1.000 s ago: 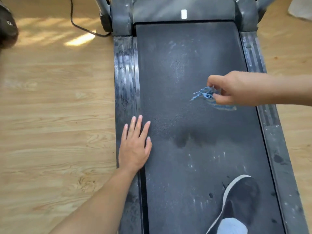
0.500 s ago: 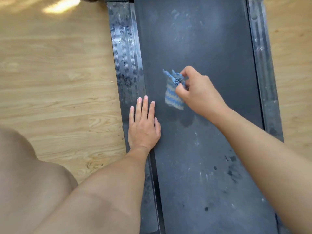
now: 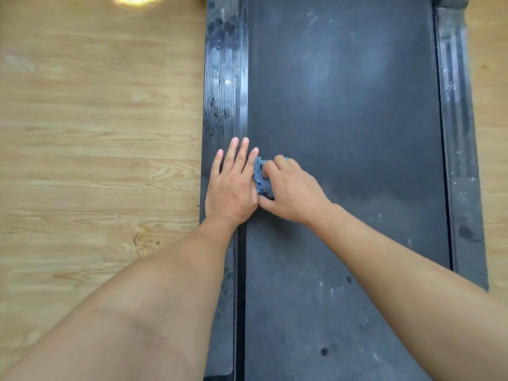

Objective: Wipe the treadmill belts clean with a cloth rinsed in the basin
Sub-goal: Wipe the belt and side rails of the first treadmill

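One blue cloth (image 3: pixel 260 176) is gripped by right hand (image 3: pixel 291 193) at belt's (image 3: pixel 343 119) left edge; left hand (image 3: pixel 233 185) is laid flat, fingers straight.

The cloth (image 3: pixel 259 175) (bunched) lies mostly under the right hand (image 3: pixel 293 194).

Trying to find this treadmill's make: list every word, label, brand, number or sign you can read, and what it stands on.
None: no readable text shows in this view.
The treadmill belt bears only pale smears and dark specks.
The left side rail and right side rail show ribs and grime, no lettering.
The blue cloth shows no tag.
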The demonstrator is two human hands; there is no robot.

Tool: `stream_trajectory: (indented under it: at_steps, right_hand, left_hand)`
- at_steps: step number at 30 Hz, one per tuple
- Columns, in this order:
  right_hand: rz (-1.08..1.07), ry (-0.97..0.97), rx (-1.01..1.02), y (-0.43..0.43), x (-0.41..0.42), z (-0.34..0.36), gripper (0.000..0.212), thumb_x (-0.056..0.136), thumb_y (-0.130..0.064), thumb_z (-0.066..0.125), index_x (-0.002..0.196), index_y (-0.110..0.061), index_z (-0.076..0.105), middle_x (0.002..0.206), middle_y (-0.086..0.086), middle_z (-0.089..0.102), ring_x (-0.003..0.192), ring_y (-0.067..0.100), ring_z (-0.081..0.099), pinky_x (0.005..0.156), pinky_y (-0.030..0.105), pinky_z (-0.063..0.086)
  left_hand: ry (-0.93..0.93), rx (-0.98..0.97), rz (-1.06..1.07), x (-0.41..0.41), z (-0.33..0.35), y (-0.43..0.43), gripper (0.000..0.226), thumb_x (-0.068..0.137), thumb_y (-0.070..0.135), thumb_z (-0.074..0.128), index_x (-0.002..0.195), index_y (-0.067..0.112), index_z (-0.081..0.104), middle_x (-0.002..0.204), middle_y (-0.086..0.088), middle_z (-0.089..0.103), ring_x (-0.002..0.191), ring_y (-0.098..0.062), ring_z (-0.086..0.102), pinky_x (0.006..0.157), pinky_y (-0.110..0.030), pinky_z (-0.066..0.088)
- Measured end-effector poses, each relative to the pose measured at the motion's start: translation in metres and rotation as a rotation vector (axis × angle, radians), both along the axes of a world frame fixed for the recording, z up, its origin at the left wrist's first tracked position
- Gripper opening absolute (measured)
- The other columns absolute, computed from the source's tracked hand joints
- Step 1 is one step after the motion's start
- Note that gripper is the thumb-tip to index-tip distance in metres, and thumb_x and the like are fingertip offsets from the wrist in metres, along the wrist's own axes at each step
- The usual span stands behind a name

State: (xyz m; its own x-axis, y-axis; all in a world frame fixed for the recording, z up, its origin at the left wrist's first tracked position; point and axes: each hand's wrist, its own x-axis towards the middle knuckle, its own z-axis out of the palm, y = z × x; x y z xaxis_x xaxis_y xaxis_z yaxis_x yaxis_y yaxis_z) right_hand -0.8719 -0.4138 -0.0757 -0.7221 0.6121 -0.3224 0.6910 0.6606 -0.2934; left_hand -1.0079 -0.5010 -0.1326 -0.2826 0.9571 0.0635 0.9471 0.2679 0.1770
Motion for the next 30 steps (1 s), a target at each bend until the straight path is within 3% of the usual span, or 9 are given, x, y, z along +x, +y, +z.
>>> stream_trajectory:
  at_steps: [2,5,9,11,13,14,16,23,30]
  right_hand:
    - [0.000,0.016,-0.051,0.006,-0.005,-0.001,0.050,0.086,-0.049,0.067,0.119,-0.015,0.049,0.116,0.003,0.051,0.107,0.027,0.053,0.080,0.041,0.051]
    - [0.030,-0.031,-0.065,0.015,-0.017,0.004,0.054,0.089,-0.062,0.061,0.117,-0.016,0.051,0.115,0.003,0.055,0.109,0.026,0.054,0.080,0.040,0.048]
    - [-0.035,0.144,0.169,0.010,-0.019,-0.006,0.047,0.090,-0.057,0.050,0.109,-0.014,0.055,0.111,0.004,0.052,0.102,0.029,0.050,0.087,0.047,0.050]
    - [-0.075,0.196,0.180,-0.004,-0.019,-0.025,0.056,0.096,-0.052,0.050,0.133,-0.009,0.053,0.139,0.010,0.048,0.128,0.032,0.046,0.107,0.049,0.043]
    - [-0.065,0.110,0.180,-0.024,-0.019,-0.046,0.078,0.104,-0.060,0.036,0.161,-0.007,0.028,0.170,0.012,0.019,0.159,0.028,0.014,0.129,0.046,0.016]
    - [-0.056,0.068,0.200,-0.032,-0.019,-0.053,0.084,0.105,-0.064,0.026,0.165,-0.007,0.015,0.175,0.010,0.005,0.162,0.024,0.000,0.131,0.046,0.005]
    - [-0.033,0.020,0.232,-0.046,-0.014,-0.060,0.084,0.106,-0.064,0.018,0.166,-0.008,0.004,0.175,0.009,-0.007,0.161,0.022,-0.010,0.131,0.047,0.001]
    - [0.093,0.024,0.155,-0.144,0.060,-0.055,0.067,0.111,-0.037,0.029,0.167,-0.011,0.004,0.175,0.006,-0.008,0.162,0.022,-0.008,0.129,0.050,0.014]
    - [-0.048,0.007,0.222,-0.012,-0.005,-0.060,0.067,0.109,-0.042,0.023,0.167,-0.012,0.006,0.175,0.007,-0.005,0.161,0.021,-0.007,0.130,0.047,0.008]
  left_hand:
    - [-0.028,0.048,0.012,-0.001,0.000,0.001,0.060,0.102,0.019,0.043,0.162,0.012,0.042,0.174,-0.005,0.031,0.163,-0.022,0.024,0.131,-0.048,0.020]
    - [-0.140,0.147,0.154,0.000,0.003,-0.017,0.058,0.103,0.011,0.048,0.161,0.007,0.042,0.172,-0.008,0.034,0.161,-0.025,0.029,0.128,-0.047,0.028]
    - [-0.113,0.074,0.349,0.029,-0.001,-0.077,0.059,0.111,0.026,0.036,0.166,0.007,0.029,0.177,-0.009,0.019,0.165,-0.025,0.016,0.130,-0.050,0.024]
    - [-0.135,0.089,0.329,0.032,-0.008,-0.088,0.059,0.110,0.026,0.037,0.165,0.005,0.030,0.177,-0.010,0.019,0.165,-0.026,0.015,0.128,-0.050,0.029]
    - [-0.152,0.118,0.323,0.030,-0.013,-0.084,0.059,0.109,0.023,0.039,0.164,0.003,0.033,0.176,-0.012,0.021,0.164,-0.028,0.017,0.126,-0.050,0.033]
    - [-0.163,0.124,0.325,0.030,-0.015,-0.083,0.059,0.108,0.022,0.040,0.163,0.003,0.034,0.176,-0.012,0.022,0.164,-0.028,0.017,0.126,-0.050,0.034]
    - [-0.185,0.127,0.322,0.030,-0.018,-0.085,0.058,0.108,0.020,0.040,0.163,0.003,0.036,0.176,-0.012,0.022,0.164,-0.027,0.017,0.125,-0.050,0.035]
    - [-0.183,0.124,0.326,0.028,-0.019,-0.089,0.058,0.107,0.017,0.036,0.163,0.005,0.037,0.176,-0.010,0.023,0.164,-0.026,0.018,0.119,-0.051,0.043]
    - [-0.188,0.125,0.327,0.030,-0.019,-0.086,0.059,0.104,0.016,0.038,0.162,0.004,0.039,0.175,-0.010,0.025,0.164,-0.027,0.020,0.118,-0.051,0.044]
